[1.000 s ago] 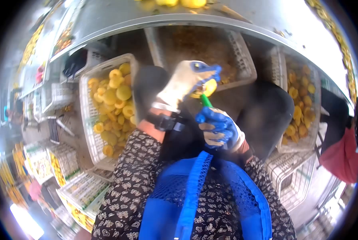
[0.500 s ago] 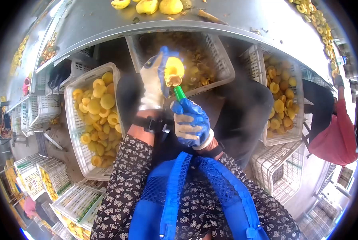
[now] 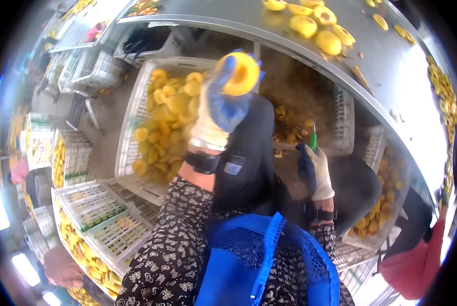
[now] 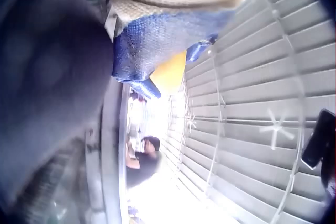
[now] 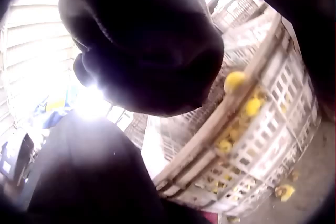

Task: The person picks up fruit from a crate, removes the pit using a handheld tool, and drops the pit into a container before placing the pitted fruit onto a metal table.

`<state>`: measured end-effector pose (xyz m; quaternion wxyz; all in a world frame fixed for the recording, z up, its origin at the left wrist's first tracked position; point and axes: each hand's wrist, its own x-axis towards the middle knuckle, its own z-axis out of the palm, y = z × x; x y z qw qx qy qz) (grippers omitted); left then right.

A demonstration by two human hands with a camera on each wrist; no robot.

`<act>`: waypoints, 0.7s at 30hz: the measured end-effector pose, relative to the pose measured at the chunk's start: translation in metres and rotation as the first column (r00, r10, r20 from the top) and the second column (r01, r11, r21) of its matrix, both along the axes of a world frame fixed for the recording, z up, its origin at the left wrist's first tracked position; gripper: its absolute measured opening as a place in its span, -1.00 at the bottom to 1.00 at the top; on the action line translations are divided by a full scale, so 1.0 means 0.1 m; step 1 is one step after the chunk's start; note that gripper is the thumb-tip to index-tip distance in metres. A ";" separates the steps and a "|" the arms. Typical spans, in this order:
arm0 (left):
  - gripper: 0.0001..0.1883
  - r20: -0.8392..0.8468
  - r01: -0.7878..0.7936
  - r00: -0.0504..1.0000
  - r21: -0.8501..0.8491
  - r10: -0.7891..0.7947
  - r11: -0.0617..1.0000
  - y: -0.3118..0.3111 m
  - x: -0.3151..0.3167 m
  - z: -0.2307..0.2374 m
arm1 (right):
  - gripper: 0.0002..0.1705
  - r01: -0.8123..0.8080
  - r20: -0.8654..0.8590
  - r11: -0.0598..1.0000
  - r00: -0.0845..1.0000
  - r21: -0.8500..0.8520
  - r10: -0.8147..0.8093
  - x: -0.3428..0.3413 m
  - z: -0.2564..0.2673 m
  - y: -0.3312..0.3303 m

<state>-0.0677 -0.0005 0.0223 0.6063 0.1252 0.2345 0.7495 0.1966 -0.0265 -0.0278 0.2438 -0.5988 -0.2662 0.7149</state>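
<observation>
Left hand (image 3: 220, 104) round yellow fruit half (image 3: 244, 76), right hand (image 3: 318, 171) round green-handled tool (image 3: 313, 142), wrist patch (image 3: 233, 168) illegible

Fruit-processing workshop: metal table (image 3: 228, 14), plastic crates (image 3: 128, 122) of yellow fruit halves (image 3: 162, 138), ribbed ceiling (image 4: 248, 104).

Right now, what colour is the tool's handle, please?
The handle is green, clearest in the head view.
</observation>
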 end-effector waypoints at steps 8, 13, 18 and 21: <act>-0.59 -0.997 -0.671 0.057 -0.073 -0.046 0.738 -1.14 -2.49 -1.76 | -0.79 -0.130 0.156 0.991 0.980 0.033 0.124 0.02 -0.28 -0.05; -0.50 -0.925 -0.744 0.314 -0.380 -0.214 0.550 -1.10 -2.57 -1.60 | -0.76 -0.149 0.213 0.989 0.966 0.003 0.145 -0.03 -0.26 -0.02; -0.65 -0.831 -0.759 0.534 -0.552 -0.154 0.344 -1.10 -2.51 -1.63 | -0.75 -0.152 0.244 0.988 0.959 0.012 0.145 -0.04 -0.25 -0.06; -0.71 -0.787 -0.755 0.601 -0.500 0.143 0.423 -1.22 -2.66 -1.90 | -0.76 -0.134 0.257 0.991 0.958 0.021 0.125 -0.04 -0.27 -0.09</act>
